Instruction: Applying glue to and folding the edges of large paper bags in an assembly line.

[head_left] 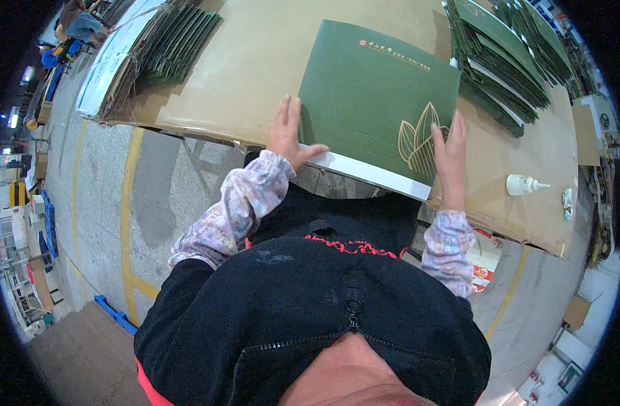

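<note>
Lying flat on the cardboard surface, the green folder runs nine-to-three between both hands: left hand and right hand press its near corners, fingers spread, gripping nothing.

Both hands flat on green sheet.

folder on table, bottle right

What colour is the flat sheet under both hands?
Dark green sheet with a gold leaf motif and white near edge, seen in the head view.
</note>
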A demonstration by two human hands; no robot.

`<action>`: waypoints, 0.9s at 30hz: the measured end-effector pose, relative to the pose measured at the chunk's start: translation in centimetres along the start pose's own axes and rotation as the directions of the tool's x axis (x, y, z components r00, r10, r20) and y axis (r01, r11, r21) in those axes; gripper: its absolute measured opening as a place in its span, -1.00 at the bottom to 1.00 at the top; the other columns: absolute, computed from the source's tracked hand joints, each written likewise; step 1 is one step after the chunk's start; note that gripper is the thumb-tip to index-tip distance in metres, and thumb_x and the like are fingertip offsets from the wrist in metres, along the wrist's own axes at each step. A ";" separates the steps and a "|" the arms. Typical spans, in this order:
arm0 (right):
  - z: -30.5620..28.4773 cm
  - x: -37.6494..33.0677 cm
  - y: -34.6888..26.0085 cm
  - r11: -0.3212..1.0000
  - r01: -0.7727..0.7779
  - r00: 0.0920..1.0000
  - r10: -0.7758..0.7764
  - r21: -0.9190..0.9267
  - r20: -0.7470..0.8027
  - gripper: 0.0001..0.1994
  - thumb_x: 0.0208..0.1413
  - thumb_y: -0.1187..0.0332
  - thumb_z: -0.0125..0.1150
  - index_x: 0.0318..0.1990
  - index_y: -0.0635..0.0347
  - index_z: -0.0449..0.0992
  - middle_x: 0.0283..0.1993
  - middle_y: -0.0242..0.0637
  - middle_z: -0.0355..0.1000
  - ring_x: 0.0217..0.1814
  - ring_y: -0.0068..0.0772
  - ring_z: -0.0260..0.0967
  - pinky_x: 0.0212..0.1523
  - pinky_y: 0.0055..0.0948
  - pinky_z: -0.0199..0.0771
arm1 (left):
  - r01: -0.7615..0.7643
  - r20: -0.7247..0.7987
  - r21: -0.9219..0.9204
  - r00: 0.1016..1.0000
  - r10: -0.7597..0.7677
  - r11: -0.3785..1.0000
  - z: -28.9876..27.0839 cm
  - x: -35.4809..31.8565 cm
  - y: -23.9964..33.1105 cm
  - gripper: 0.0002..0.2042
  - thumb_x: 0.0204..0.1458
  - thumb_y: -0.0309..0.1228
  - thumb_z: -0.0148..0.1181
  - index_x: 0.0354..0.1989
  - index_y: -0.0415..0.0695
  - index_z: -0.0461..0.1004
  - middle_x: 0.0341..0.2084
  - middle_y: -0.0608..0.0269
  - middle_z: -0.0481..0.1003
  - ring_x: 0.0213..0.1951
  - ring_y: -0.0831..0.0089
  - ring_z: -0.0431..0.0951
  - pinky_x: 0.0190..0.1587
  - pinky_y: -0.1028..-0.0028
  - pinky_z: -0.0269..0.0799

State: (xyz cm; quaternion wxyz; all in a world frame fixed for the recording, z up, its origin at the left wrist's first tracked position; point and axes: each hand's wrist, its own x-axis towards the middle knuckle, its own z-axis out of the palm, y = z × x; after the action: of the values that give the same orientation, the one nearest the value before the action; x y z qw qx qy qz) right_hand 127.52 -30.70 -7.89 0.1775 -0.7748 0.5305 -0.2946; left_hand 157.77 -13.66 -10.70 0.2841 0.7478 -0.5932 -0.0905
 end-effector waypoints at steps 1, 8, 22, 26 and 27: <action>0.1 2.0 -2.3 0.993 0.112 0.992 -0.110 0.034 -0.054 -0.37 0.11 0.17 0.13 0.23 0.42 0.14 0.27 0.10 0.14 0.32 -0.07 0.10 0.27 -0.29 0.12 | 0.013 -0.009 0.004 1.000 -0.013 1.000 -0.2 -0.4 0.3 0.15 -0.41 -0.01 0.49 0.33 -0.25 -0.12 0.31 -0.19 -0.14 0.32 -0.09 -0.05 0.30 0.18 -0.02; 9.7 14.6 -11.6 0.844 0.530 0.847 -0.531 -0.081 0.014 -0.46 0.10 0.10 0.10 0.13 0.33 0.31 0.17 0.00 0.27 0.23 -0.01 0.19 0.21 -0.20 0.20 | -0.009 0.133 0.116 0.991 -0.006 0.993 1.6 -0.8 0.6 0.41 -0.66 0.32 0.38 0.35 -0.25 -0.29 0.35 -0.20 -0.35 0.37 -0.13 -0.34 0.27 -0.16 -0.24; 10.1 17.4 -15.1 0.854 0.484 0.875 -0.463 -0.190 0.143 -0.72 -0.02 0.14 0.26 -0.32 0.18 0.51 -0.25 -0.19 0.45 -0.13 -0.15 0.38 -0.13 -0.21 0.39 | -0.050 0.180 0.108 0.983 0.030 0.993 0.7 -1.0 -0.7 0.43 -0.72 0.33 0.38 0.32 -0.36 -0.23 0.35 -0.11 -0.31 0.38 -0.01 -0.34 0.34 -0.02 -0.32; 8.9 18.8 -15.7 0.923 0.348 0.897 -0.277 -0.163 0.344 -0.68 0.02 0.11 0.23 -0.27 0.19 0.50 -0.34 -0.18 0.50 -0.28 -0.19 0.46 -0.22 -0.22 0.42 | -0.035 0.248 0.194 0.969 -0.014 0.980 -0.1 -0.7 0.3 0.43 -0.69 0.37 0.33 0.32 -0.37 -0.24 0.36 -0.10 -0.29 0.38 -0.01 -0.33 0.34 -0.02 -0.32; 8.6 19.5 -15.5 0.946 0.314 0.879 -0.254 -0.088 0.405 -0.67 0.02 0.09 0.23 -0.29 0.22 0.51 -0.41 -0.17 0.50 -0.38 -0.22 0.47 -0.27 -0.22 0.42 | -0.035 0.245 0.193 0.969 -0.014 0.981 -0.6 -0.6 0.8 0.43 -0.69 0.37 0.33 0.32 -0.37 -0.24 0.36 -0.10 -0.29 0.38 -0.01 -0.33 0.34 -0.02 -0.32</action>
State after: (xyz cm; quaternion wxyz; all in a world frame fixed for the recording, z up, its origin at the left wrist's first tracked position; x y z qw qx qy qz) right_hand 149.32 -43.28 -0.16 0.1748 -0.8982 0.3860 -0.1174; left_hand 157.25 -13.05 -9.89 0.1342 0.7520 -0.6337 -0.1220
